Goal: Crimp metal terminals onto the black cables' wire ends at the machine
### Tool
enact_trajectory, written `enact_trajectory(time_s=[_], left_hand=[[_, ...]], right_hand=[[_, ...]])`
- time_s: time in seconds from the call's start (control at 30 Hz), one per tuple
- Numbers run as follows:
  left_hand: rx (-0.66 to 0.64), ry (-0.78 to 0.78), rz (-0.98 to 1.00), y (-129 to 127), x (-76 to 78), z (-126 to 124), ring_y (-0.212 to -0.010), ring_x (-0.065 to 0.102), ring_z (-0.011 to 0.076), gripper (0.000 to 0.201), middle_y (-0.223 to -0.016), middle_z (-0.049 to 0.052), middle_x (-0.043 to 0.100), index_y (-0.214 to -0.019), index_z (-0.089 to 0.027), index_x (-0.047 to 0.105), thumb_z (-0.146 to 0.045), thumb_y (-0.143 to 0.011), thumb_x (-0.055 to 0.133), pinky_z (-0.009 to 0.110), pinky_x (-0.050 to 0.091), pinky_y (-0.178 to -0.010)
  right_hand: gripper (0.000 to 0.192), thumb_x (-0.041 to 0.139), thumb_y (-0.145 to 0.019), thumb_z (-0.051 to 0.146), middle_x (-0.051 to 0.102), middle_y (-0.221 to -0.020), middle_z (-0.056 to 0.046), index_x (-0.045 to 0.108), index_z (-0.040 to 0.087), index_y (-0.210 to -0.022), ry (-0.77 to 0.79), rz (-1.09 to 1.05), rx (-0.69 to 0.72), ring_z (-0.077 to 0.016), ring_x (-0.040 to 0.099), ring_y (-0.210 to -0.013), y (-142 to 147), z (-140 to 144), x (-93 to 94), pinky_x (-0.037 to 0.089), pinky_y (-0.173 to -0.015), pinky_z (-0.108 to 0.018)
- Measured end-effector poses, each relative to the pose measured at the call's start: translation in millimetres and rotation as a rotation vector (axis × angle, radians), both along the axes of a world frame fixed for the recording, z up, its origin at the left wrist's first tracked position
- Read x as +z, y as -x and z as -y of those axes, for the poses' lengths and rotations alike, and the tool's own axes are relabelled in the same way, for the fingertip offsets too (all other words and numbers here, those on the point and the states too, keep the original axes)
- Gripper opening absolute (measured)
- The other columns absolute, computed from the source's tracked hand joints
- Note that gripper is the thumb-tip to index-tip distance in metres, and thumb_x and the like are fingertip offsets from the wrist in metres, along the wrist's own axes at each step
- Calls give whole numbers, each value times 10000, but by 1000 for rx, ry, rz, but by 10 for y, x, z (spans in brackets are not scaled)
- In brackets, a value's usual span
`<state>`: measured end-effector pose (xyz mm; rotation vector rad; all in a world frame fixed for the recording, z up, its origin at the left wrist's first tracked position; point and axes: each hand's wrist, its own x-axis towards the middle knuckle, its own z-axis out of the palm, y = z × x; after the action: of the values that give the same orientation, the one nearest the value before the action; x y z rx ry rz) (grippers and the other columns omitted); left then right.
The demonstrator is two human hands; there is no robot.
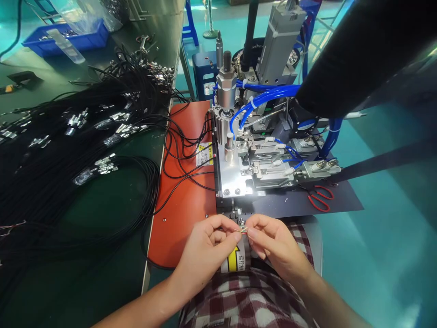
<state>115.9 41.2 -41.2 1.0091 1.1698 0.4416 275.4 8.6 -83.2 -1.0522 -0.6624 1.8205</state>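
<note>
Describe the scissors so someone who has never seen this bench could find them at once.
Start at the metal machine with blue hoses on the orange board. A dark sheet spreads out under its right side, and the scissors lie flat on it, just below the machine's front right corner. Their red handles set them apart from the grey metal and blue tubing nearby.
</note>
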Motion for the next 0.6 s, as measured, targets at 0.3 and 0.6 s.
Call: enact_trajectory(time_s=[0.3,0.6], left_hand=[[-4,32,43,-4,46,-23,-408,256,35,171,-454,-95,362,-751,-131,596,-293,-733,651,169,175,-391],[-36,71,120,31,2,-26,-399,240,27,173,-446,-110,335,-769,-144,595,-303,-756,661,156,177,-395]], right_hand=[[208,729,-749,302,502,-547,50,628,124,-715,116,-154,144,-29,345,-403,-97,-76,28,197,-412,-191],[219,732,-738,291,516,-506,52,623,113,-670,140,-200,172,-20,349,-393,-106,-110,80,225,-399,-169]])
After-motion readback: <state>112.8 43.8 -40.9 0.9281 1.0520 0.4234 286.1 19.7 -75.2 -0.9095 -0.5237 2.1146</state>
